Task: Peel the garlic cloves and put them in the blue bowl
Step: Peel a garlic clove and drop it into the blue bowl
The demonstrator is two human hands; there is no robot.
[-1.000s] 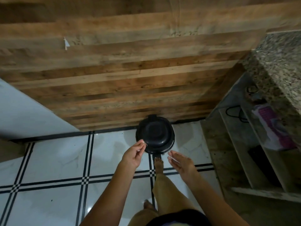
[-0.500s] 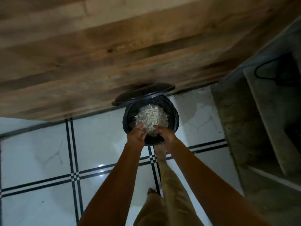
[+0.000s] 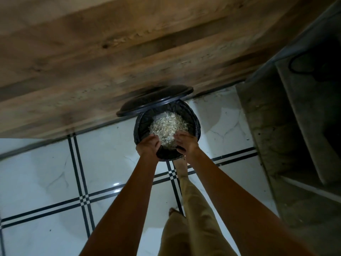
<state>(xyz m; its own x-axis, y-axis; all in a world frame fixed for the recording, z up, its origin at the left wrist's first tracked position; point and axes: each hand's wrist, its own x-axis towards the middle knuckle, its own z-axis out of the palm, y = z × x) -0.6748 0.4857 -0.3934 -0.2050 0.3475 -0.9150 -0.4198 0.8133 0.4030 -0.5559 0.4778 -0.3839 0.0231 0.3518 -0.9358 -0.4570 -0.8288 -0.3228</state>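
A black pedal bin (image 3: 196,120) stands on the floor against the wall, its lid (image 3: 155,101) tipped up. A heap of pale garlic skins (image 3: 168,124) fills it. My left hand (image 3: 148,145) and my right hand (image 3: 186,143) hang side by side over the bin's near rim, backs up, fingers bent loosely downward toward the skins. Nothing shows as gripped in either hand. No garlic cloves and no blue bowl are in view.
My foot (image 3: 181,168) sits at the bin's base, toes under my hands. A wood-plank wall (image 3: 110,52) runs behind the bin. A concrete shelf unit (image 3: 295,126) with a dark cable rises at the right. White floor tiles (image 3: 46,172) with black lines spread to the left.
The bin's lid, closed a second ago, has swung up. Both hands moved forward from in front of the bin to over its opening, and my view has come closer.
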